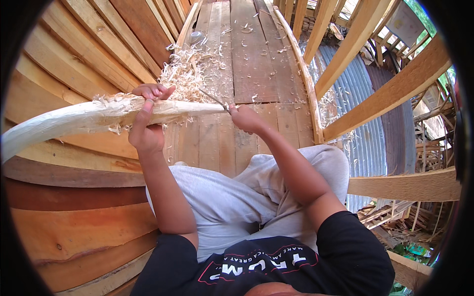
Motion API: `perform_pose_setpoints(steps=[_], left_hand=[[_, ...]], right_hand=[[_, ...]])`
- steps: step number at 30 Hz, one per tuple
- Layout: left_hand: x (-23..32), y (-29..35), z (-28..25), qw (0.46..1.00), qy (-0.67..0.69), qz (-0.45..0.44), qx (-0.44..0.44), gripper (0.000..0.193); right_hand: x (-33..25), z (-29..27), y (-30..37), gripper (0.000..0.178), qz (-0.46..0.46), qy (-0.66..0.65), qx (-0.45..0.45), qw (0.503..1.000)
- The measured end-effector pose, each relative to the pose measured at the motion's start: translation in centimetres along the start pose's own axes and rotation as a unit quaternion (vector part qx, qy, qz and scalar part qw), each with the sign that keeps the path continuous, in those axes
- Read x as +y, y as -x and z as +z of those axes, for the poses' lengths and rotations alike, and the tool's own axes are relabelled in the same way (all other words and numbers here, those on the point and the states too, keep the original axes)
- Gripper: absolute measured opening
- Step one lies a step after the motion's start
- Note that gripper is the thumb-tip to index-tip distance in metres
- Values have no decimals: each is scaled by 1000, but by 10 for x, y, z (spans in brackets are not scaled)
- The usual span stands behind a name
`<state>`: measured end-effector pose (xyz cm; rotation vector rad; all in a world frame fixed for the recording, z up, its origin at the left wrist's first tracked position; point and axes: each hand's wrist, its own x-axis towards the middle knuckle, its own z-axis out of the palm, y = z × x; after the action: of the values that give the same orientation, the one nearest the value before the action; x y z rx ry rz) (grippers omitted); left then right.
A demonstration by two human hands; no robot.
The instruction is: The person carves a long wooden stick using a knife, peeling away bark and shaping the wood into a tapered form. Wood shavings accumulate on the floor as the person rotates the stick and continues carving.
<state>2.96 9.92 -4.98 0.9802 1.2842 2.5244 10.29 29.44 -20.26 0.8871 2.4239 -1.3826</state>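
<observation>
A long pale, peeled wooden pole (64,118) comes in from the left edge, curving, and narrows to a tip near my right hand. Its middle stretch is rough, with shavings clinging to it. My left hand (147,133) is closed round that rough stretch, the thumb on the near side and fingers over the far side. Beside the pole's thin end, my right hand (245,119) is closed on the handle of a knife, mostly hidden in the fist. The narrow dark knife blade (212,97) points up and left, just beyond the pole.
Curled wood shavings (192,71) lie heaped on the plank floor (254,64) beyond the pole. A wooden plank wall (74,59) stands close at my left. On the right are slanting wooden beams (385,91), with corrugated metal sheeting (363,108) below them.
</observation>
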Motion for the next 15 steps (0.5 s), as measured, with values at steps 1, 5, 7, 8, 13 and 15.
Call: perform_pose_setpoints(steps=[1,5,7,8,13,15], left_hand=[[1,1,-1,999,-32,16,26,19],[-8,0,-18,999,51,17,10,18],[-11,1,-15,998,57,23,-7,17],[-12,2,-14,998,59,27,-15,17],[-16,4,-14,997,52,52,11,17],[-13,3,-18,997,42,54,40,17]], right_hand=[[-6,-11,11,54,1,-20,-52,998],[14,-14,-5,59,30,-60,-78,995],[18,4,-12,62,6,20,94,995],[16,15,-12,63,-7,61,180,982],[-31,10,25,54,-16,46,144,988],[0,8,7,54,-15,37,120,992]])
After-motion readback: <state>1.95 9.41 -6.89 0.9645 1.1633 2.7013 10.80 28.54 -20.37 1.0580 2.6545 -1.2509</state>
